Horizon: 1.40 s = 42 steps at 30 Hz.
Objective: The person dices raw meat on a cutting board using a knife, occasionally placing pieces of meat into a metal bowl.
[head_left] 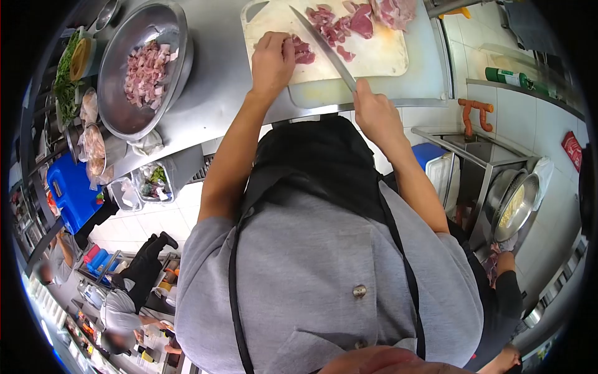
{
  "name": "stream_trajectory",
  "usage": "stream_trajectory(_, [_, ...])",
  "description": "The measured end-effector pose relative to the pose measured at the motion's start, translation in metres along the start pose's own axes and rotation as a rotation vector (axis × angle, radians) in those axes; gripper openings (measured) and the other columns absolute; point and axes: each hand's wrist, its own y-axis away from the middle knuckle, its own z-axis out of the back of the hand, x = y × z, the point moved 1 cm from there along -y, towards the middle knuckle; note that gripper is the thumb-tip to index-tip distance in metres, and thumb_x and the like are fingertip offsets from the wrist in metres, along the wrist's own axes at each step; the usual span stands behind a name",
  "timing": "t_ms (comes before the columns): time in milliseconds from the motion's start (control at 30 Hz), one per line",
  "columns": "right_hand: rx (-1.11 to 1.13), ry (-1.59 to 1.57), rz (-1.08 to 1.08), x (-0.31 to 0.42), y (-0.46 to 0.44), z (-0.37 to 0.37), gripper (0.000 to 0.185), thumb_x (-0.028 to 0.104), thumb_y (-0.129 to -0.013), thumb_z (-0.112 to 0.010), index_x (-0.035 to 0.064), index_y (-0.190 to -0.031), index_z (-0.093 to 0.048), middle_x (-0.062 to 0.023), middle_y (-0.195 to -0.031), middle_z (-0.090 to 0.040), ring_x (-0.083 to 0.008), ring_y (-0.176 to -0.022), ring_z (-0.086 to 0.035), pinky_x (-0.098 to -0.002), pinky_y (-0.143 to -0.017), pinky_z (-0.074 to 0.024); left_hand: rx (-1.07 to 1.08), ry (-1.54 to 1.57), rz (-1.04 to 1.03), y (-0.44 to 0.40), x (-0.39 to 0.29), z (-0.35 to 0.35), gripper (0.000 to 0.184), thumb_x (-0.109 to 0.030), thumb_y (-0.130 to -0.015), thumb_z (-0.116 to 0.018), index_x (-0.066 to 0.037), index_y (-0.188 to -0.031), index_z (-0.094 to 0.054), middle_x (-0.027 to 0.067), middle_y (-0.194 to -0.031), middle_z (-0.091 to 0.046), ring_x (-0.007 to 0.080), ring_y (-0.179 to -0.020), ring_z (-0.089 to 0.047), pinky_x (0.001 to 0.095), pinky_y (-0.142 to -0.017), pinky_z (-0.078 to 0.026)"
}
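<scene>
My right hand [375, 112] is wrapped around the handle of a long knife [327, 51], whose blade slants up and left across the white cutting board [380, 64]. With curled fingers, my left hand [273, 65] holds a piece of raw meat [303, 51] on the board, left of the blade. The fingertips are partly hidden. Cut pieces of red meat [330, 25] lie just right of the blade, beside a larger pale-pink chunk [393, 12] at the board's far edge.
Left on the steel counter [215, 75] stands a big metal bowl [180, 93] of diced pink meat [147, 73]. Beyond it are bagged food [93, 146] and leafy greens [65, 81]. Other people work at lower left; another person's arm [507, 274] is near a steel bowl [526, 193] at right.
</scene>
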Motion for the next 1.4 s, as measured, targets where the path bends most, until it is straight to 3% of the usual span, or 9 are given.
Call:
stream_trajectory(67, [0.030,-0.005,-0.005,0.007,0.005,-0.001,0.019,0.024,-0.105,-0.046,0.0065,-0.110,-0.043,-0.0309,-0.075,-0.063,-0.0566,-0.078,-0.061,-0.0662,-0.071,-0.0443,-0.010,-0.021,0.011,0.002,0.003,0.003,0.009,-0.005,-0.084,-0.067,-0.003,-0.093,-0.065,0.0140,-0.092,-0.061,0.0337,-0.086,-0.060,0.0434,-0.075,-0.052])
stream_trajectory(167, [0.112,0.035,-0.011,0.012,0.011,-0.005,0.018,0.023,-0.104,-0.046,0.0059,-0.110,-0.043,-0.0310,-0.075,-0.064,-0.0564,-0.079,-0.062,-0.0658,-0.072,-0.0455,-0.035,-0.124,-0.236,0.006,0.004,-0.004,0.010,-0.005,-0.083,-0.067,-0.003,-0.091,-0.064,0.0136,-0.093,-0.061,0.0336,-0.087,-0.060,0.0426,-0.076,-0.053])
stream_trajectory(233, [0.043,0.022,0.047,0.014,0.004,-0.015,0.014,0.011,-0.098,-0.045,0.0022,-0.108,-0.046,-0.0307,-0.080,-0.067,-0.0533,-0.077,-0.066,-0.0636,-0.069,-0.0506,-0.011,-0.176,-0.285,0.008,0.006,-0.010,0.011,-0.006,-0.081,-0.067,-0.003,-0.090,-0.062,0.0133,-0.094,-0.061,0.0333,-0.088,-0.059,0.0422,-0.077,-0.053])
stream_trajectory(433, [-0.047,-0.050,0.184,0.051,-0.082,-0.028,0.019,0.015,-0.098,-0.046,0.0017,-0.112,-0.047,-0.0307,-0.085,-0.067,-0.0519,-0.086,-0.066,-0.0620,-0.076,-0.0505,0.007,-0.196,-0.246,0.012,0.008,-0.012,0.013,-0.007,-0.079,-0.068,-0.003,-0.089,-0.060,0.0137,-0.094,-0.059,0.0326,-0.087,-0.058,0.0415,-0.079,-0.053])
stream_trajectory(667, [0.092,-0.028,0.056,-0.005,-0.002,-0.013,0.019,0.020,-0.101,-0.047,0.0047,-0.111,-0.046,-0.0315,-0.082,-0.066,-0.0545,-0.081,-0.064,-0.0655,-0.073,-0.0470,-0.033,-0.227,-0.218,0.011,0.008,-0.010,0.011,-0.003,-0.082,-0.068,-0.001,-0.091,-0.063,0.0138,-0.092,-0.061,0.0339,-0.086,-0.061,0.0425,-0.076,-0.054])
stream_trajectory(767, [0.072,0.012,0.009,0.001,0.000,-0.005,0.019,0.022,-0.102,-0.047,0.0059,-0.111,-0.045,-0.0317,-0.080,-0.066,-0.0551,-0.079,-0.064,-0.0654,-0.071,-0.0477,-0.094,-0.037,-0.144,0.014,0.012,-0.005,0.009,-0.004,-0.084,-0.069,-0.002,-0.092,-0.065,0.0124,-0.093,-0.064,0.0324,-0.087,-0.063,0.0405,-0.076,-0.055])
stream_trajectory(833, [0.015,0.002,0.006,0.014,0.001,0.002,0.019,0.023,-0.103,-0.047,0.0061,-0.110,-0.044,-0.0314,-0.078,-0.066,-0.0553,-0.078,-0.064,-0.0652,-0.070,-0.0484,-0.055,0.160,0.096,0.016,0.013,0.007,0.010,-0.006,-0.085,-0.070,-0.004,-0.095,-0.067,0.0121,-0.095,-0.065,0.0314,-0.089,-0.065,0.0393,-0.077,-0.055])
stream_trajectory(1033, [0.115,0.034,0.035,0.027,0.014,-0.005,0.015,0.018,-0.102,-0.048,0.0039,-0.106,-0.045,-0.0293,-0.073,-0.066,-0.0547,-0.073,-0.065,-0.0657,-0.067,-0.0493,0.141,-0.017,-0.230,0.009,-0.001,0.020,0.015,-0.007,-0.079,-0.069,-0.001,-0.092,-0.064,0.0122,-0.096,-0.063,0.0336,-0.092,-0.061,0.0416,-0.081,-0.054])
stream_trajectory(1400, [0.017,-0.032,0.134,0.058,-0.065,-0.031,0.023,0.011,-0.094,-0.048,-0.0006,-0.114,-0.048,-0.0315,-0.088,-0.068,-0.0521,-0.086,-0.067,-0.0603,-0.076,-0.0519,0.083,-0.048,-0.182,0.022,0.010,0.008,0.016,-0.004,-0.077,-0.069,-0.001,-0.091,-0.063,0.0123,-0.094,-0.061,0.0329,-0.090,-0.060,0.0422,-0.079,-0.054])
